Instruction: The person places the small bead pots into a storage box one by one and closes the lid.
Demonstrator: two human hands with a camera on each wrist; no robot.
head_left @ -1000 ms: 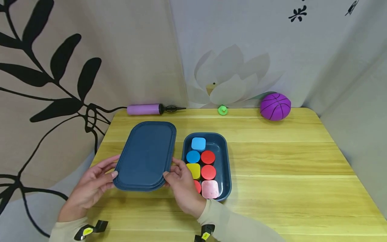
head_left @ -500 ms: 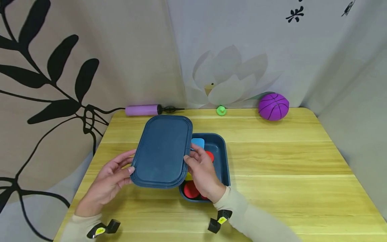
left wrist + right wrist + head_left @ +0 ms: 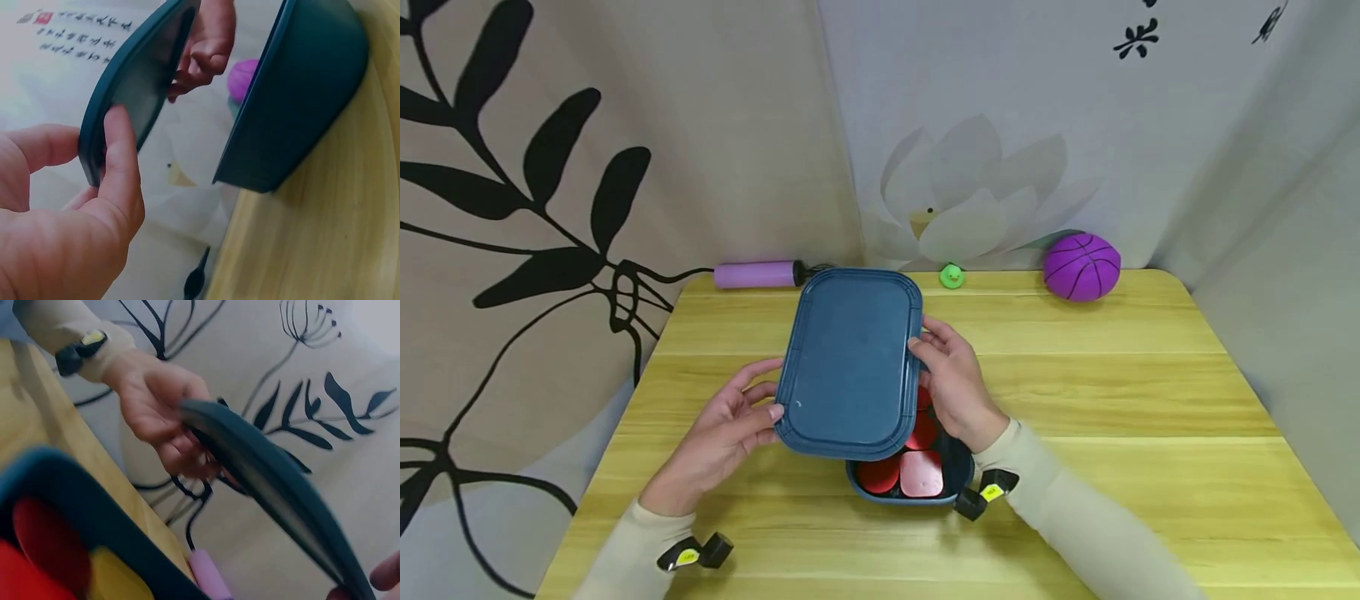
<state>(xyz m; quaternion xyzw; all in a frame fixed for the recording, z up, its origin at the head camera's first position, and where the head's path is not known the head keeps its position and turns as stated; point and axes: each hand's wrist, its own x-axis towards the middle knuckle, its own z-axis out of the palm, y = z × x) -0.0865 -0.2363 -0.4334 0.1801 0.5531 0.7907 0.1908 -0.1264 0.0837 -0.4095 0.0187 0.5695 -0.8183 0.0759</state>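
A dark blue rectangular lid (image 3: 850,362) is held up in the air, tilted, above a matching blue box (image 3: 957,467). My left hand (image 3: 718,437) pinches the lid's near left edge, thumb on top and fingers beneath. On the opposite side, my right hand (image 3: 958,387) pinches the right edge the same way. In the left wrist view a gap separates the lid (image 3: 147,69) from the box (image 3: 300,100). Inside the box sit red round pieces (image 3: 878,475) and a pink square piece (image 3: 921,473); the lid hides the rest from the head view. A yellow piece (image 3: 115,578) shows in the right wrist view.
The box stands on a wooden table (image 3: 1120,467). Along the back edge lie a purple hand pump (image 3: 756,275), a small green duck-faced toy (image 3: 952,276) and a purple ball (image 3: 1082,267). Behind them hangs a patterned curtain (image 3: 737,125).
Both hands have carried the lid to the right and slightly away, from beside the box to above it. The lid now covers most of the pieces from the head view.
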